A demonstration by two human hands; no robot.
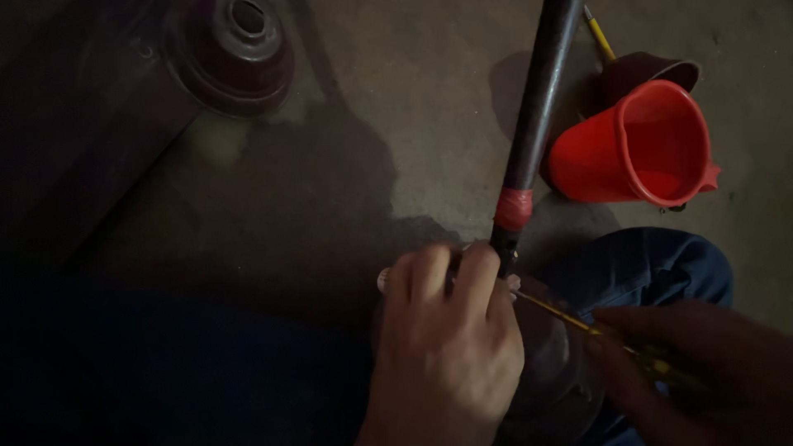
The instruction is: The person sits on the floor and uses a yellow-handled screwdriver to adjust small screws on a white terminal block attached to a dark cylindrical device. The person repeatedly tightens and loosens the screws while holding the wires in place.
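Note:
My left hand (450,334) grips the lower end of a dark rod (537,99) that runs up and away across the floor, with a band of red tape (514,208) around it just above my fingers. My right hand (698,363) holds a yellow-handled screwdriver (652,359); its thin shaft points left to the spot where my left hand meets the rod. Both hands rest over a dark round part (549,363) that is mostly hidden beneath them. A knee in blue jeans (652,264) lies beside my right hand.
A red plastic bucket (636,149) lies tipped on the concrete floor to the right of the rod, with a yellow stick (599,33) and a dark object behind it. A dark round domed part (235,49) sits at the upper left beside a dark slab.

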